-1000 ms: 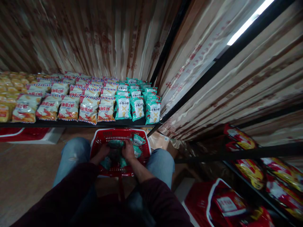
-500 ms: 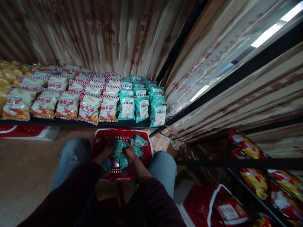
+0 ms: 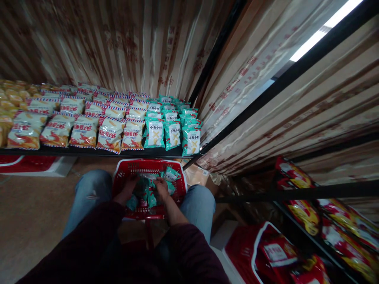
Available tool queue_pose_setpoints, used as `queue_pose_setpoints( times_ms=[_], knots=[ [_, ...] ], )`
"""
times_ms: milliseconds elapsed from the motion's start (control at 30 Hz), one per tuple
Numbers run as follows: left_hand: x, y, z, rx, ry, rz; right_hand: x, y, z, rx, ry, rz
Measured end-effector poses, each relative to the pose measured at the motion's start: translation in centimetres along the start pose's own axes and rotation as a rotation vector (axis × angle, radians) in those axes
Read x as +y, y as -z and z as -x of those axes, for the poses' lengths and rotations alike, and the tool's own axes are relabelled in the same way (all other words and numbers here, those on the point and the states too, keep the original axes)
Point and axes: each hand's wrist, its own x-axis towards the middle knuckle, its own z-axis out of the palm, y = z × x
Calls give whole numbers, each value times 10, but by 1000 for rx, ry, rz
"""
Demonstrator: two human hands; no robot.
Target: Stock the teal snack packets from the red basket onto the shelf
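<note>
A red basket (image 3: 120, 173) sits between my knees, holding several teal snack bags (image 3: 171, 174). Inside it, my left hand (image 3: 129, 188) and my right hand (image 3: 162, 189) are at opposite ends of one teal bag (image 3: 144, 183), whose upper edge looks clear and shiny. The fingers of my right hand are closed on the bag's right end. My left hand's fingers are in shadow at its left end, closed against it. Another teal bag (image 3: 132, 202) lies below my left hand.
Ahead, a black shelf (image 3: 148, 153) carries rows of white-and-red snack bags (image 3: 25, 130) and teal bags (image 3: 191, 140). Curtains (image 3: 133, 47) hang behind. At the lower right are a red basket (image 3: 242, 252) and a rack with red-yellow bags (image 3: 302, 215).
The teal bag between my hands has been raised slightly and its shiny upper edge now shows. The view has shifted a little, moving the shelf's right end and basket leftward.
</note>
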Motion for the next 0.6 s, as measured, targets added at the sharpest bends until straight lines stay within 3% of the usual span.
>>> queue_pose_setpoints(
  times_ms=[267, 333, 467, 600],
  knots=[
    [1, 10, 35, 61, -81, 51, -18, 5, 30, -118, 22, -135],
    [-1, 12, 46, 20, -80, 65, -21, 7, 39, -139, 35, -177],
    [-1, 15, 62, -171, -39, 100, -25, 10, 54, -168, 25, -222],
    [-1, 19, 71, -137, -67, 106, -24, 13, 64, -165, 58, -170]
  ],
)
